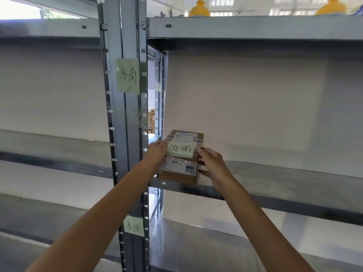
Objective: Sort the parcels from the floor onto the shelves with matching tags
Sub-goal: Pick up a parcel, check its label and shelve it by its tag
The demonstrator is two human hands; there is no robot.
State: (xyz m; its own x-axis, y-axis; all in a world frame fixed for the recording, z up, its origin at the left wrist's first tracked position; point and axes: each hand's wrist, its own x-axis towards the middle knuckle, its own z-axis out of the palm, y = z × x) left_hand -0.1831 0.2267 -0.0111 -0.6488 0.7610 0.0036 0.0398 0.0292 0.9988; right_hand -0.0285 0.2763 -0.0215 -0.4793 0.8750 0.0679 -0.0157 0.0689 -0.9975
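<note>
Left hand (156, 154) and right hand (213, 163) are gripping opposite sides of the brown cardboard parcel (180, 167), sitting at the near left end of the grey metal shelf (275, 179), below-right of the pale green paper tag (128, 75).

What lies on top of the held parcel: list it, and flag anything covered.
On the parcel: a green note reading 济南 and a white shipping label. What lies under the note is hidden; the left hand and right hand cover the parcel's sides.
</note>
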